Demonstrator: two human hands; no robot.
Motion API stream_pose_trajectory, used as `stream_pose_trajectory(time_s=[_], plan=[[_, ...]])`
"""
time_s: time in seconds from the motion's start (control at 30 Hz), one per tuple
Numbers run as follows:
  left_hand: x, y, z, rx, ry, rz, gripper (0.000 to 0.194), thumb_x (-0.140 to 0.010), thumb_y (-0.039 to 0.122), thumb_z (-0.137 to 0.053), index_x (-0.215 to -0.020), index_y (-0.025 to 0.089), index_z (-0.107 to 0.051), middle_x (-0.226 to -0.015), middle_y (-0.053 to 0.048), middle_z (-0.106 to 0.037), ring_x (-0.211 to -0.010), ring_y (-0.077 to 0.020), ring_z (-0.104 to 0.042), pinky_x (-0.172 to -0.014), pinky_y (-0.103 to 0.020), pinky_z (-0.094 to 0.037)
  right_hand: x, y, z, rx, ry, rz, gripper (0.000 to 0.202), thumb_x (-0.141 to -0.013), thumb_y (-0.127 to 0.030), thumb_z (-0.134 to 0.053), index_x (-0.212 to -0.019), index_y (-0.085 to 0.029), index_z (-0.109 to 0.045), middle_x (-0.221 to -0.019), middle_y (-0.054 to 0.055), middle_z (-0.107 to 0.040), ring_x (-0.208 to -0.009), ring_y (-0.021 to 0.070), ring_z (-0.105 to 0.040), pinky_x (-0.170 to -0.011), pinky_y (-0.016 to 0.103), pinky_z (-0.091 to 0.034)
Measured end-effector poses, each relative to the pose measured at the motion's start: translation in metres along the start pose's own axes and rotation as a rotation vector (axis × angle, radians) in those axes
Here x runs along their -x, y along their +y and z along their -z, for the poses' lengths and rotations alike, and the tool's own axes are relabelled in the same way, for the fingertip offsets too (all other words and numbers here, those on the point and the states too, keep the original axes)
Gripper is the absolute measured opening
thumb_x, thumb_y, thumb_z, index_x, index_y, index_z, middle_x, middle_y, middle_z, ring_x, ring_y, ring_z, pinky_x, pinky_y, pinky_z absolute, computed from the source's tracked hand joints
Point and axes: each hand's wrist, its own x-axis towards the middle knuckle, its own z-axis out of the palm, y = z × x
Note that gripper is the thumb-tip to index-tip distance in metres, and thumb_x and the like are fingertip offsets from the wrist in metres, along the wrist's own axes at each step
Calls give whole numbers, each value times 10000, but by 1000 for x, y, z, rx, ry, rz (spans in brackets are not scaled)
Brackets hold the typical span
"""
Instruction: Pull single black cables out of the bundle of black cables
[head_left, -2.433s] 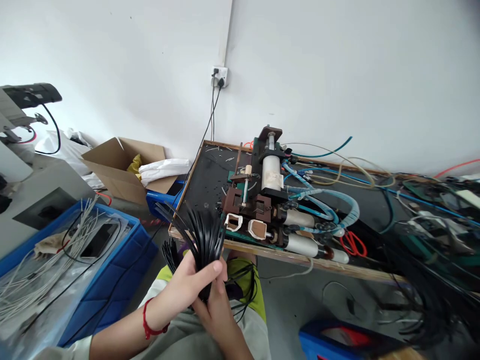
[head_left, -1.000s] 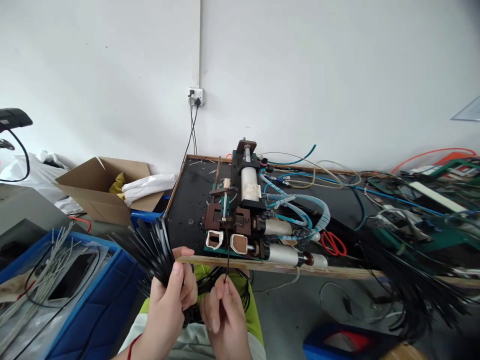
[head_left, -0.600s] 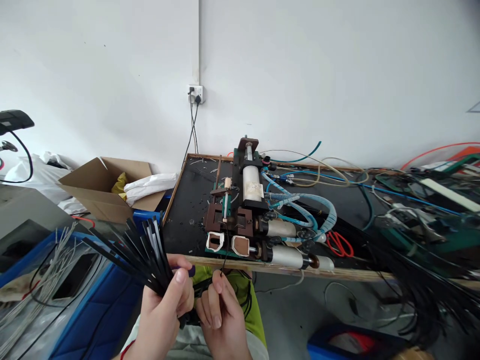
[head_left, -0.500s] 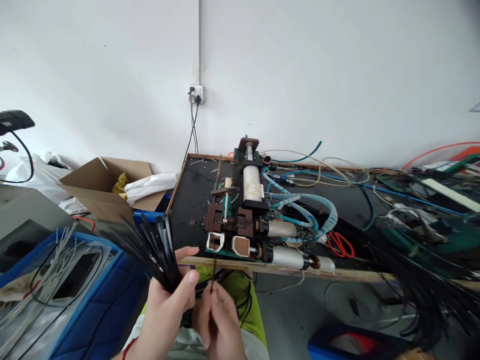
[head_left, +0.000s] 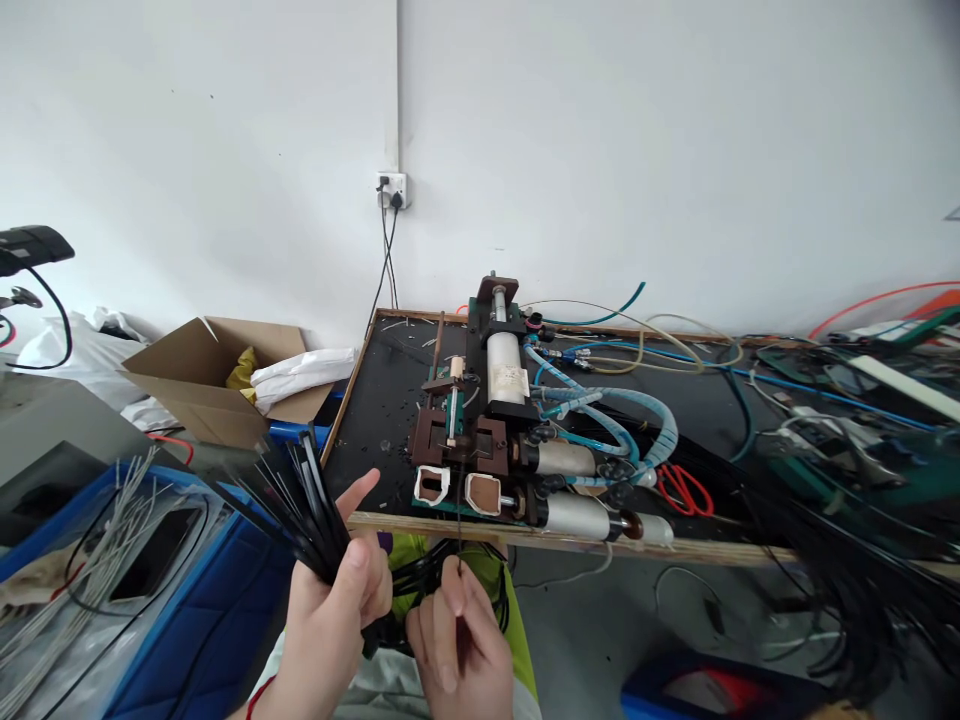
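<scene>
My left hand is wrapped round a bundle of black cables, its index finger stretched out toward the bench. Between the thumb and fingers of my right hand a single black cable is pinched. It points up over the bench edge, its far end between the pads of a pneumatic machine. That machine has a white cylinder at the back and two jaw pads edged in white at the front. More black cables lie on my lap, under both hands.
A blue bin with thin grey wires and a phone stands at the left. Behind it is an open cardboard box. Blue air hoses, red-handled scissors and a pile of black cables occupy the right side.
My right hand has moved right and the cable's end has come up between the machine's pads. My left hand, with its bundle, has shifted slightly left and its index finger points higher.
</scene>
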Motion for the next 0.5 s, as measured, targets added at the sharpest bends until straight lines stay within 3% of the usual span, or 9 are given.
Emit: stream_pose_trajectory(time_s=[0.17, 0.5], plan=[[0, -1, -5, 31, -5, 12, 431, -1022, 430, -665, -1390, 207, -645, -553, 102, -348, -480, -76, -170, -426, -181, -232, -6, -8, 3, -183, 40, -48, 284, -993, -339, -709, -752, -212, -629, -382, -125, -310, -378, 95, -76, -414, 210, -259], [0, -5, -12, 77, -25, 66, 413, -1029, 451, -642, -1351, 192, -653, -529, 95, -401, -449, -77, -216, -426, -196, -235, -12, -8, 13, -283, 87, -125, 243, -911, -258, -826, -730, -173, -689, -357, -102, -482, -359, 71, -60, -384, 201, -267]])
